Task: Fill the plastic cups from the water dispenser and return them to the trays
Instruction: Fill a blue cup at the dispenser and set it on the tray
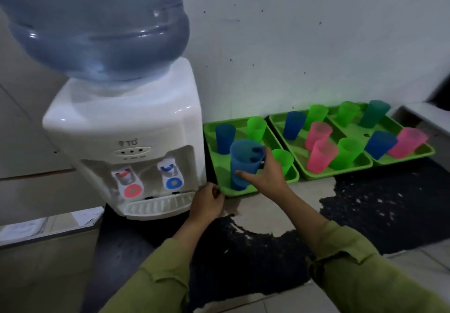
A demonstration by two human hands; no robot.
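My right hand (266, 175) grips a blue plastic cup (244, 164) at the front left of the nearest green tray (293, 177); its base looks to be on or just above the tray floor. My left hand (207, 203) hovers with curled fingers by that tray's front left corner, beside the white water dispenser (126, 147), and holds nothing that I can see. The dispenser has a red tap (125, 176) and a blue tap (169, 167) above a drip grille (158, 205). A second blue cup (225, 138) and two green cups (256, 127) (283, 160) stand in the same tray.
Two more green trays (350, 166) (418, 153) to the right hold several blue, pink and green cups. A big blue water bottle (97, 25) tops the dispenser. Everything sits on a dark, patchy worn counter (365, 210) against a white wall.
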